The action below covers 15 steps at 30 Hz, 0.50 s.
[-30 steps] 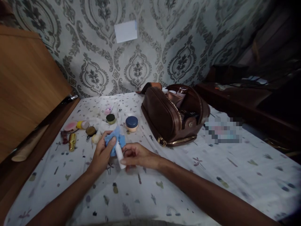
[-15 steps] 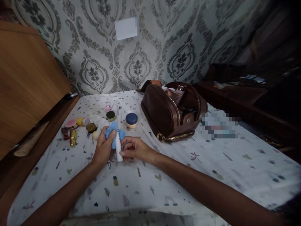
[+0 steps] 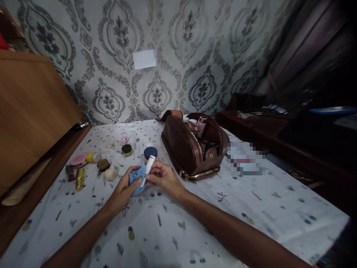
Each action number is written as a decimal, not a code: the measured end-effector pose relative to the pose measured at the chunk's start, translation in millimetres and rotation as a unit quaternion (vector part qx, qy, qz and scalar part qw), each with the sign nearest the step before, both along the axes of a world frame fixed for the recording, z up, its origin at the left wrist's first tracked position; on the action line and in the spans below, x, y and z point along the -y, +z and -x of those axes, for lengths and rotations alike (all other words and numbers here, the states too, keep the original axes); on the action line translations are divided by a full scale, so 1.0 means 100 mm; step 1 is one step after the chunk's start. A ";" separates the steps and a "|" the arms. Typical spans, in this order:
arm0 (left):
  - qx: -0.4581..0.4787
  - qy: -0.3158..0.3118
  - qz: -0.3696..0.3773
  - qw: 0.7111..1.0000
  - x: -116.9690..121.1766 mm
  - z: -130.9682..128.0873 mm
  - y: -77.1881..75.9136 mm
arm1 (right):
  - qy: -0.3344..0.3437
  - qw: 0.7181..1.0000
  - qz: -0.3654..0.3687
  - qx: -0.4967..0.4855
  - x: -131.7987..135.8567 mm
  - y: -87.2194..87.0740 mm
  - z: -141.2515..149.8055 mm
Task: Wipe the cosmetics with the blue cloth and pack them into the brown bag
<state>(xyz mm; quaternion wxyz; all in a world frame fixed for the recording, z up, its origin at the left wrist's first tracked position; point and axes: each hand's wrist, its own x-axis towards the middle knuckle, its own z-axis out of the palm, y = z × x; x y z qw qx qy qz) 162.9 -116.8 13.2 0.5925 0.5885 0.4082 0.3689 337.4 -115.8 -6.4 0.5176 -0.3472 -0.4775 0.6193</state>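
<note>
Closed around a blue cloth [image 3: 135, 179], my left hand [image 3: 125, 186] presses it against a slim white tube [image 3: 150, 163] with its thumb. My right hand [image 3: 166, 179] pinches the tube from the other side, fingers curled. The tube tilts, its upper end with a thin red band pointing up and away from me. Just behind it is a jar with a blue lid [image 3: 150, 152], partly covered by the tube. Left of the hands lie a small cream-coloured container [image 3: 111, 174] and a dark gold round pot [image 3: 103, 164].
An open brown toiletry bag [image 3: 181, 145] packed with cosmetics stands to the right. At the left lie a gold lipstick-like tube [image 3: 80, 178], a pink compact [image 3: 78, 159] and a yellow-banded bottle [image 3: 93, 158]. A green-lidded jar [image 3: 126, 150] stands farther back. Wooden furniture [image 3: 33, 111] borders the left.
The white tube has turned over: its wide end, low and towards me before, now points up and away. Both hands have shifted their hold. The camera view has tilted up slightly.
</note>
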 end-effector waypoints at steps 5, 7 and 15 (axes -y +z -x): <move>-0.018 -0.038 0.027 0.999 -0.02 0.08 0.04 | -0.019 0.998 -0.046 0.025 0.05 0.10 0.00; -0.035 0.007 0.055 0.998 -0.03 0.16 0.01 | -0.048 0.996 -0.063 0.035 0.09 0.16 -0.01; -0.101 -0.065 0.065 0.991 -0.13 0.24 0.19 | -0.040 0.975 -0.169 0.142 0.31 0.58 -0.40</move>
